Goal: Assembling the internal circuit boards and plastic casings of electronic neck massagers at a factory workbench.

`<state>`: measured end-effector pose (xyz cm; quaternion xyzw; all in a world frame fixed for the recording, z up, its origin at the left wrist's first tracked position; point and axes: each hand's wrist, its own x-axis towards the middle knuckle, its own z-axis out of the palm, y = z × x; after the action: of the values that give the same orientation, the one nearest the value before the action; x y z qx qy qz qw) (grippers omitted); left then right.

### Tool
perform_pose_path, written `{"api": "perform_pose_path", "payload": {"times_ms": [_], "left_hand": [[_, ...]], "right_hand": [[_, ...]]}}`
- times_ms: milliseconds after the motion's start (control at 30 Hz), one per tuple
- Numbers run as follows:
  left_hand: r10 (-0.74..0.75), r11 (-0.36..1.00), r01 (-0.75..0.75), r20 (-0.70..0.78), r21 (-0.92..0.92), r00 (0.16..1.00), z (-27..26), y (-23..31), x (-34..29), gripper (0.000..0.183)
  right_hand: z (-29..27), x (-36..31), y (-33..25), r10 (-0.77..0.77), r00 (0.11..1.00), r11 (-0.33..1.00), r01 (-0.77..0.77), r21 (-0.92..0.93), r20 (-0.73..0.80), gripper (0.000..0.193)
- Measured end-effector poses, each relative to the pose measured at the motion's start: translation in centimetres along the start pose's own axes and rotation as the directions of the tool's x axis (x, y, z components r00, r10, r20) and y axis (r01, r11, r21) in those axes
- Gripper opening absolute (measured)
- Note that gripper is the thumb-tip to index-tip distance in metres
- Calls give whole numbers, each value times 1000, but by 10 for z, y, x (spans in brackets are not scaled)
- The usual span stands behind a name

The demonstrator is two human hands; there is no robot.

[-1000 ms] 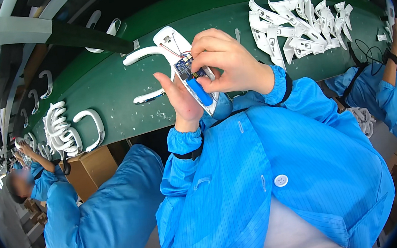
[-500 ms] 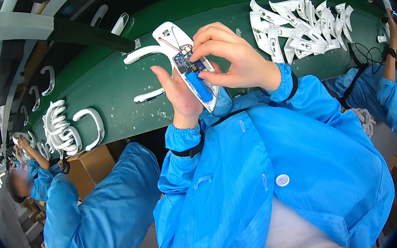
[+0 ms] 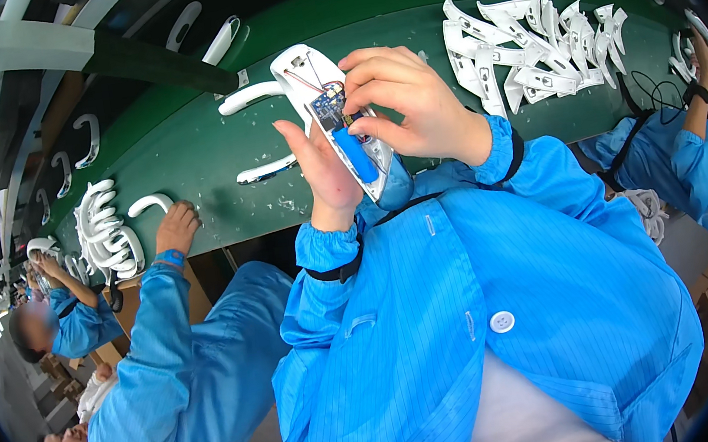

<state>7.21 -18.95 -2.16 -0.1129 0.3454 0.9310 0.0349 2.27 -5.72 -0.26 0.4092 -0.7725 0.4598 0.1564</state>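
My left hand [image 3: 330, 176] holds up a long white plastic housing [image 3: 295, 75], its thumb raised at the side and its other fingers hidden behind. Inside the housing lie a blue circuit board [image 3: 327, 108], thin red and dark wires, and a blue cylindrical battery [image 3: 355, 156]. Over the board's right side, my right hand [image 3: 415, 102] has its thumb and fingertips drawn together in a pinch. Whatever those fingertips grip is too small or hidden to name. A white curved piece [image 3: 254, 96] juts out left of the housing, seemingly lying on the bench behind it.
On the green bench [image 3: 216, 158], a heap of white shell pieces [image 3: 526, 48] lies at right. Another white curved piece [image 3: 265, 172] rests left of my hands. Farther left are stacked white handles [image 3: 107, 236] and a co-worker's hand [image 3: 178, 228] at a single handle [image 3: 149, 204].
The co-worker on the left has reached an arm onto the bench and touches the single handle. My hands stay almost in place, with slight movement of my right fingers at the board.
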Motion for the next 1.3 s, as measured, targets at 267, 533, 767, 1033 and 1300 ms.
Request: {"api": "perform_pose_path", "payload": {"times_ms": [267, 533, 767, 1033, 1300], "left_hand": [[-29, 999, 26, 141, 28, 990, -9, 4, 0, 90], [-80, 990, 90, 92, -111, 993, -3, 0, 4, 92], [-79, 993, 60, 183, 103, 980, -17, 4, -1, 95], [-192, 978, 184, 77, 103, 978, -25, 6, 3, 88], [-268, 963, 269, 77, 0, 960, -12, 10, 14, 86]], "right_hand": [[-4, 4, -2, 33, 999, 982, -29, 186, -17, 28], [-16, 1, -4, 9, 999, 994, -14, 106, 44, 28], [-158, -19, 11, 540, 836, 341, -114, 933, -95, 26], [-123, -181, 129, 969, 228, 249, -881, 403, -100, 32], [-17, -194, 168, 755, 653, 475, -601, -643, -52, 39]]}}
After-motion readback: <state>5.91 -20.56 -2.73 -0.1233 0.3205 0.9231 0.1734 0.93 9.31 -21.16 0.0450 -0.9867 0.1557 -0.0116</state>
